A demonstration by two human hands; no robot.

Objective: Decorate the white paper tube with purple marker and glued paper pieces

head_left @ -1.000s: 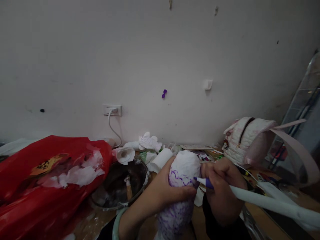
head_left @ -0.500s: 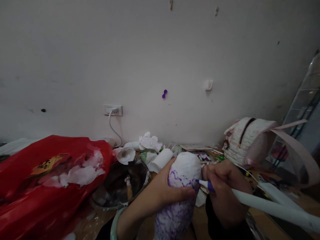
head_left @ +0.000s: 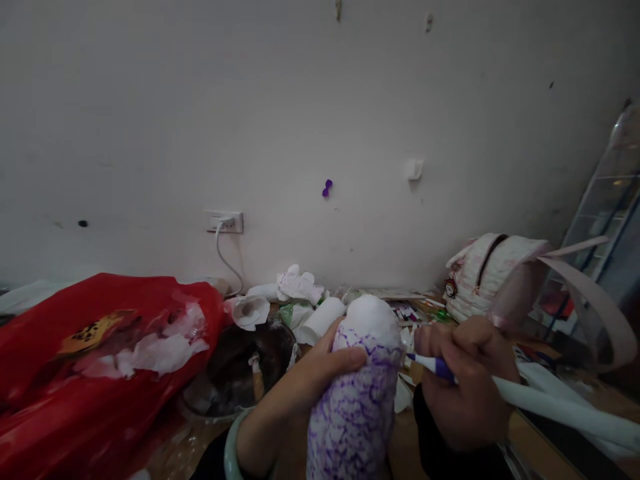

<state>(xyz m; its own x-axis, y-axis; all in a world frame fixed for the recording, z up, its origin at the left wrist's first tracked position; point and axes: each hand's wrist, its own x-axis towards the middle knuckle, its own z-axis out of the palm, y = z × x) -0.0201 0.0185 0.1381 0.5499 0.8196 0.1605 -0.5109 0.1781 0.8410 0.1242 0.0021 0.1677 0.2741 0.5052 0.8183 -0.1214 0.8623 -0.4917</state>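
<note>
My left hand [head_left: 320, 377] is wrapped round a white, rounded papier-mâché-like form [head_left: 353, 413], thumb across its front. Purple squiggles cover its sides, while the domed top is plain white. To its right, my right hand [head_left: 463, 380] grips a purple marker [head_left: 440, 367] with a white collar and purple tip. The tip points left at the form, a small gap apart from it. The form's lower end runs out of the bottom of the view.
At left lies a red plastic bag [head_left: 115, 400] with crumpled tissue on it. Beside it stands a dark bowl [head_left: 225, 367] holding a brush-like handle [head_left: 257, 380]. A paper roll [head_left: 324, 319] lies behind the form. A pale backpack [head_left: 493, 280] sits at right, near a white tube-like bar [head_left: 565, 407].
My right hand has drawn the marker away to the right, off the form's surface. The form has turned upright a little, showing more purple marks, and my left thumb sits higher.
</note>
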